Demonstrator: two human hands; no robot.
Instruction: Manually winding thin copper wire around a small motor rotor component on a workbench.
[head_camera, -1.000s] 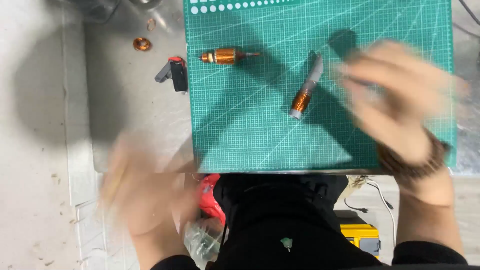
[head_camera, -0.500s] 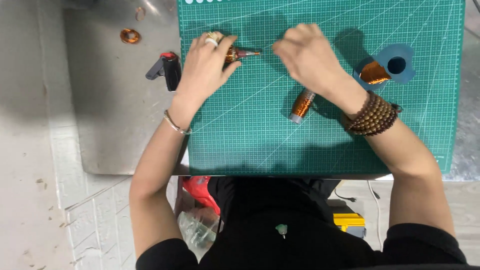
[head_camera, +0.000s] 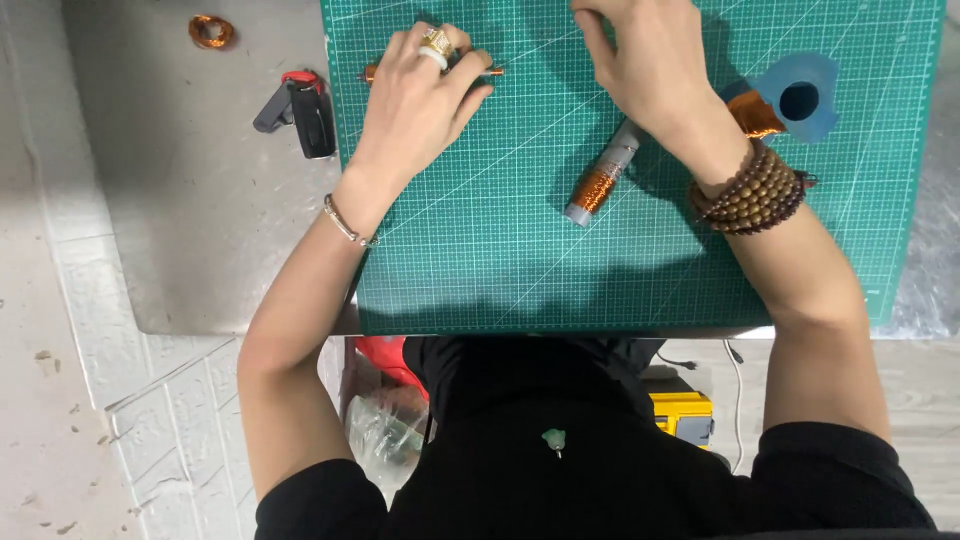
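1. Hands first, nearest the wearer: both now sit higher on the green gridded cutting mat (head_camera: 640, 260) than half a second ago, and the view has steadied after the blur of a second back.
2. Left hand (head_camera: 415, 110), ringed, with a thin bracelet at the wrist, lies curled over a small copper-wound rotor with a thin metal shaft (head_camera: 487, 72); fingers press it to the mat, only its ends showing. It has hardly moved, so that part stays pinned.
3. Right hand (head_camera: 650, 75), dark wooden beads at the wrist, has slid across toward the left; its fingertips run off the top edge, so I cannot tell whether they pinch anything.
4. Second copper-wound rotor on a grey sleeve (head_camera: 598, 183) lies untouched, just beside the right wrist.
5. Blue plastic ring piece (head_camera: 800, 100) is now uncovered beyond the beads.
6. Farther off: grey metal tabletop (head_camera: 200, 220), a black and red hand tool (head_camera: 300, 105), a loose copper wire coil (head_camera: 210, 30); pale tiled floor below.
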